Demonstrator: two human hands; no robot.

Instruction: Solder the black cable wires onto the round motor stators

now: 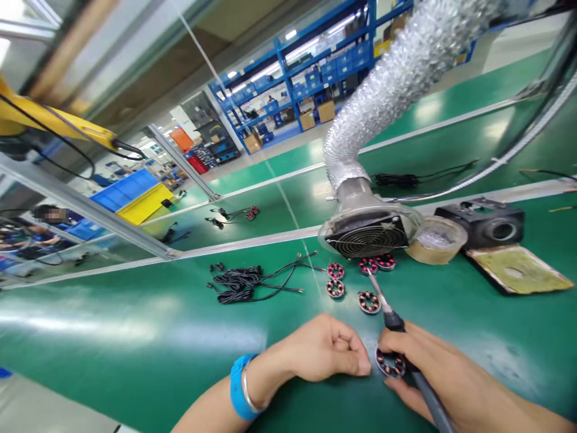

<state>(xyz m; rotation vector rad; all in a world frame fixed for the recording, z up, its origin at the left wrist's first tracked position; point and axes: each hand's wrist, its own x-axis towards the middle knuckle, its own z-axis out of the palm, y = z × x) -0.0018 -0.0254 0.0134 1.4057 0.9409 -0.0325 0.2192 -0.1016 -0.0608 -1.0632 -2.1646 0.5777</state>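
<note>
My right hand (433, 367) is wrapped round a soldering iron (394, 322), its tip pointing up and away over the bench. The same hand's fingertips are on a motor stator (391, 364) with copper windings. My left hand (327, 352), a blue wrist strap (238, 388) at its wrist, rests just left of that stator with fingers curled together; anything between them is hidden. Beyond the hands lie another copper-wound stator (369, 302), two stators (335, 288) at the left and two red-wound ones (386, 262) by the fan. Several black cables (238, 282) lie bundled left of these.
A fume-extractor fan (369, 237) on a silver duct (374, 102) stands low behind the stators. Right of it are a roll of tape (437, 240), a black iron stand (484, 225) and a yellow sponge pad (518, 269). A metal rail (252, 242) crosses the green bench.
</note>
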